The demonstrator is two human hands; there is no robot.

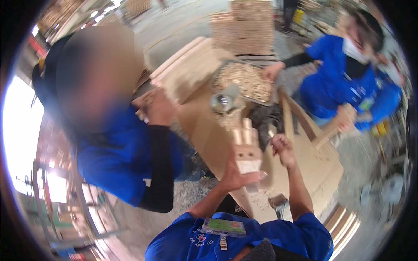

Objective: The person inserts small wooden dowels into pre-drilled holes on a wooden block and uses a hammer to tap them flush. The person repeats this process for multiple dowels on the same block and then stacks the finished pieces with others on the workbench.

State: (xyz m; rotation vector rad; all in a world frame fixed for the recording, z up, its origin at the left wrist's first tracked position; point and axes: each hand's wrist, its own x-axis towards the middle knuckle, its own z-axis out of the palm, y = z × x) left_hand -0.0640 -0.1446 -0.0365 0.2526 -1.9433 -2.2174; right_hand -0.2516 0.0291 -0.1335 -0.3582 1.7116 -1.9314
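Observation:
My left hand grips a pale wooden block with two round holes in its face and pegs standing out of its far end, held upright over the workbench. My right hand hovers just right of the block with fingers curled; I cannot tell if something small is pinched in them. A hammer lies on the bench near my right elbow.
A tray of small wooden dowels and a metal can sit at the bench's far end. A co-worker in blue at the left handles stacked boards. Another at the right holds a wooden stick. Stacked timber stands behind.

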